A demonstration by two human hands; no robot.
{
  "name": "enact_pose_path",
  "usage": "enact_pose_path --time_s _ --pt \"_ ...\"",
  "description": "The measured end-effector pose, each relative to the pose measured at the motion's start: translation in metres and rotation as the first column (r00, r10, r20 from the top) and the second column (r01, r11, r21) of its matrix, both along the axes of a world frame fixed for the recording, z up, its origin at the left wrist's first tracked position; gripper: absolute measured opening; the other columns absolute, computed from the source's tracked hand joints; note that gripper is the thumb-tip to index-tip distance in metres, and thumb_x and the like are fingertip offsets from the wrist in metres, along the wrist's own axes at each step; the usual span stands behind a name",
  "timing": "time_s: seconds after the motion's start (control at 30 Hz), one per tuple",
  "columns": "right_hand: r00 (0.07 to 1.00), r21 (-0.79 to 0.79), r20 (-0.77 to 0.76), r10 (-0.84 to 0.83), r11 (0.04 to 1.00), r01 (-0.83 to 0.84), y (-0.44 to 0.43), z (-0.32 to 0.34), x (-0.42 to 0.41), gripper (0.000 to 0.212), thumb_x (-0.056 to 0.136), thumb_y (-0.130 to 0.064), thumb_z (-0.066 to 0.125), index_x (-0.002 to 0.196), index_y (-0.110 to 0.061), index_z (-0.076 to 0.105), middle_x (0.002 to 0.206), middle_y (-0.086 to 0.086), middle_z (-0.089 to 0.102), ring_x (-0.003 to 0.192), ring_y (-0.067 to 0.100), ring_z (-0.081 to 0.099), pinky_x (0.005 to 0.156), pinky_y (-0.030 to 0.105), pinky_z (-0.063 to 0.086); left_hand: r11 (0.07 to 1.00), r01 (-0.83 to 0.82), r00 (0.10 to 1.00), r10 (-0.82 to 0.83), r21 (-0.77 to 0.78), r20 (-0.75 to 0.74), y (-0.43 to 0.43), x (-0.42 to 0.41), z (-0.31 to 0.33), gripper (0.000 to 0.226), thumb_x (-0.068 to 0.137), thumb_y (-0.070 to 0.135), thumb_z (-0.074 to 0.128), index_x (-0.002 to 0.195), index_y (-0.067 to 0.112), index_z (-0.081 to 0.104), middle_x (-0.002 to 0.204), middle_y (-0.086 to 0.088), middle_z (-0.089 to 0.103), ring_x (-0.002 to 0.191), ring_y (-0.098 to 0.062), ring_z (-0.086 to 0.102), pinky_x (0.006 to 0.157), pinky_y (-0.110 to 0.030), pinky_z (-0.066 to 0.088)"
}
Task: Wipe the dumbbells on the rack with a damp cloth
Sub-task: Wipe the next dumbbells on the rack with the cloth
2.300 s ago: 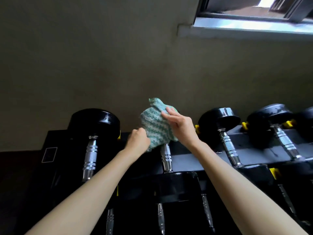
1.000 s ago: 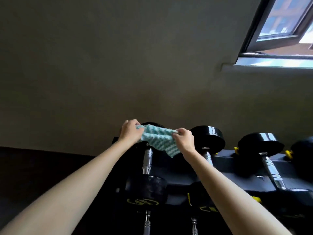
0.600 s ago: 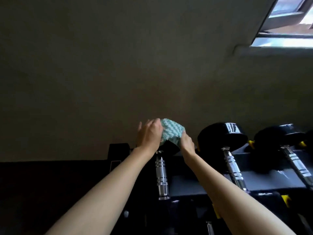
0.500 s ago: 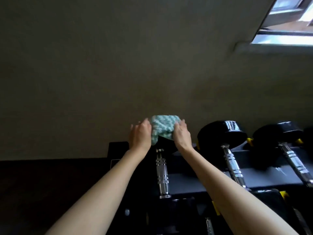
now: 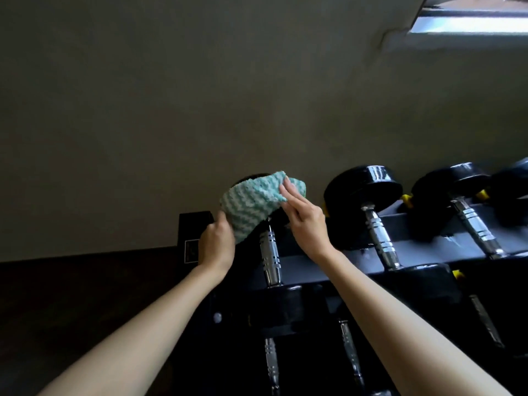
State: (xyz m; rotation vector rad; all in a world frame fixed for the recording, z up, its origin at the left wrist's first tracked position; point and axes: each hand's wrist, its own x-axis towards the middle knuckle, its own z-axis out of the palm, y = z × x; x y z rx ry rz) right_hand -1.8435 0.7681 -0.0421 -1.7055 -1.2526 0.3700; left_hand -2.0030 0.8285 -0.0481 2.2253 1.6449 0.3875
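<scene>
Cloth (image 5: 256,204) spread wider, left hand (image 5: 216,243) lower

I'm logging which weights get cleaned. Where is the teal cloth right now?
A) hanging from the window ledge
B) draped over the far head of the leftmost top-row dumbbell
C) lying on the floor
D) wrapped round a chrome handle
B: the cloth covers the far head of the leftmost dumbbell, left hand gripping its lower corner, right hand pressing its top.
</scene>
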Motion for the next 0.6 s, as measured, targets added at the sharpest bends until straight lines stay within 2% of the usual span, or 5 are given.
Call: enact_pose_path --time_s 0.1,0.2,0.3,0.4,0.6 --pt "0.999 -0.099 0.004 -0.043 0.994 0.043 -0.031 -0.006 -0.006 0.021 0.089 -0.006 0.059 0.106 -0.009 0.072 0.117 -0.007 0.063 0.108 -0.002 0.055 0.096 0.013 0.041 0.981 0.17 0.971 -0.151 -0.09 0.184 -0.023 0.001 -0.004 0.018 0.09 -0.001 0.043 0.099 -0.006 0.059 0.089 -0.031 0.065 0.085 -0.044 0.063 0.065 -0.042 0.039" --pt "0.962 -0.437 -0.268 0.056 0.883 -0.173 -0.05 0.0 -0.007 0.048 0.088 -0.008 0.06 0.042 -0.019 0.056 0.045 -0.013 0.051 0.047 -0.004 0.044 0.056 0.021 0.036 0.935 0.239 0.937 -0.152 -0.261 0.313 -0.029 0.005 -0.007 0.019 0.088 -0.001 0.048 0.095 -0.002 0.066 0.094 -0.026 0.068 0.091 -0.037 0.064 0.074 -0.034 0.044" --pt "0.749 -0.549 -0.661 -0.044 0.709 -0.443 -0.056 0.01 0.008 0.041 0.087 -0.001 0.056 0.048 -0.014 0.064 0.053 -0.004 0.059 0.051 0.007 0.052 0.055 0.023 0.039 0.803 0.327 0.929 -0.177 -0.498 0.326 -0.02 -0.007 0.0 0.02 0.088 -0.001 0.05 0.082 0.008 0.067 0.072 -0.012 0.062 0.069 -0.02 0.06 0.062 -0.025 0.043" --pt "0.771 -0.637 -0.636 -0.031 0.585 -0.502 -0.065 0.015 0.011 0.02 0.085 -0.007 0.057 0.067 -0.007 0.065 0.065 0.009 0.054 0.058 0.017 0.049 0.055 0.028 0.039 0.592 0.379 0.922 -0.305 -0.711 0.237 -0.041 -0.025 0.014 0.019 0.086 0.0 0.051 0.084 0.009 0.067 0.06 -0.001 0.051 0.043 -0.003 0.044 0.042 -0.015 0.034" --pt "0.803 -0.583 -0.594 -0.047 0.713 -0.39 -0.085 0.032 0.0 0.014 0.083 -0.008 0.059 0.07 -0.006 0.065 0.067 0.008 0.055 0.06 0.016 0.05 0.059 0.026 0.039 0.704 0.305 0.943 -0.13 -0.641 0.306 -0.062 -0.039 0.034 0.03 0.083 -0.003 0.043 0.085 0.006 0.072 0.068 -0.009 0.052 0.058 -0.015 0.041 0.052 -0.023 0.029"
